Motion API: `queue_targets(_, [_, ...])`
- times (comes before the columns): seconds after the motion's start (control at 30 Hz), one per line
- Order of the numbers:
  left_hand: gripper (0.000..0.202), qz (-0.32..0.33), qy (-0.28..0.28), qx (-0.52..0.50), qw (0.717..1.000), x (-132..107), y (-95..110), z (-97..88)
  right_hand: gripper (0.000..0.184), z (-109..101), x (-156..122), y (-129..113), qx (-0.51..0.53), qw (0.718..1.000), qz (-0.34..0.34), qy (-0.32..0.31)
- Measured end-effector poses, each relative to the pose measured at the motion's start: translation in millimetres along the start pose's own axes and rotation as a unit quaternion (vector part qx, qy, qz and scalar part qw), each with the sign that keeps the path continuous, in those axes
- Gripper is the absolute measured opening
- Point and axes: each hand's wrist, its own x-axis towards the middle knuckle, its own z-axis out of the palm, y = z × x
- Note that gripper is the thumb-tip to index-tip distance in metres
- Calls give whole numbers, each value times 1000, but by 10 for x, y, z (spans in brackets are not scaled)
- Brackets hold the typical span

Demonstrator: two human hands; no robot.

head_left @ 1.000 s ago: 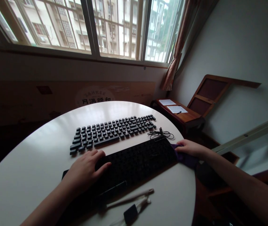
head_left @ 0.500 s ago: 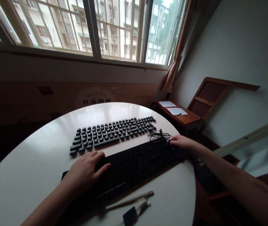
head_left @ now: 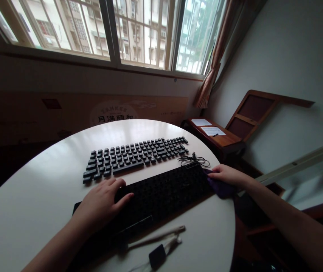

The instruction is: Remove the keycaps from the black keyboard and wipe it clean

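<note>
A black keyboard base (head_left: 161,196) without keycaps lies across the near part of the round white table (head_left: 36,196). My left hand (head_left: 101,202) rests flat on its left end, fingers spread. My right hand (head_left: 226,174) presses a purple cloth (head_left: 221,188) against the base's right end, fingers closed over it. Behind the base, the removed black keycaps (head_left: 134,156) sit laid out in keyboard order. The coiled black cable (head_left: 194,160) lies by the base's far right corner.
A pale brush-like tool (head_left: 156,238) and a small black object on a white cord (head_left: 157,257) lie near the table's front edge. A wooden side table (head_left: 221,141) with papers stands right, below a leaning wooden frame (head_left: 249,113). A barred window runs behind.
My right hand slid the purple cloth along the base's right end, up toward the cable and back a little. My left hand stayed in place.
</note>
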Motion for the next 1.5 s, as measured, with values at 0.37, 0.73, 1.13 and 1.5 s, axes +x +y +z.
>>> queue_targets(0.37, [50, 4, 7, -9, 1000, 15, 5, 5, 42, 46, -388, 183, 45, 997, 26, -58])
queue_targets(0.73, [52, 6, 12, -5, 1000, -6, -5, 35, 34, -167, -202, 63, 16, 977, 142, -158])
queue_targets(1.13, [49, 18, 17, -19, 1000, -6, 9, 31, 17, -106, -214, -35, 48, 958, 229, -167])
queue_targets(1.5, [50, 19, 17, -11, 1000, -13, -3, 56, 23, 169, -431, 8, 126, 959, 236, -98])
